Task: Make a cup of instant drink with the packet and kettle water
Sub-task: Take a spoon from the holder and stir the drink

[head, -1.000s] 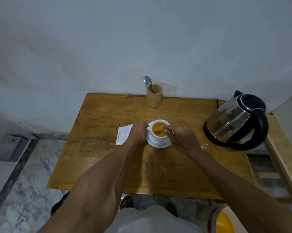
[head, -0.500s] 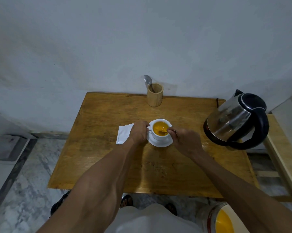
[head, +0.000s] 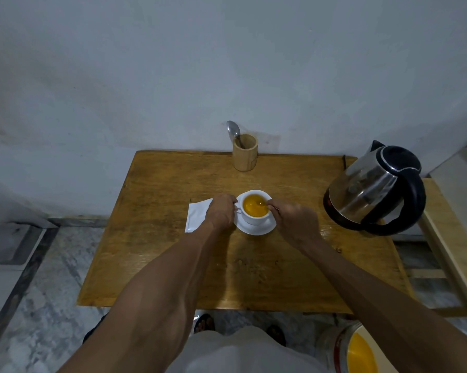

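Note:
A white cup (head: 254,220) full of orange drink stands on a white saucer (head: 256,229) in the middle of the wooden table (head: 173,251). My left hand (head: 221,212) grips the cup's handle on its left side. My right hand (head: 291,219) pinches a small spoon (head: 263,203) whose bowl dips into the drink at the cup's right rim. The white packet (head: 196,218) lies flat on the table, partly under my left hand. The steel and black kettle (head: 375,189) sits at the table's right edge.
A wooden holder (head: 245,153) with another spoon (head: 233,130) stands at the back edge by the wall. A low wooden shelf (head: 453,254) is to the right. A tin with an orange inside (head: 359,351) sits on the marble floor below.
My right hand has shifted slightly right and nearer while the spoon circles in the drink. My left hand stays on the cup's handle.

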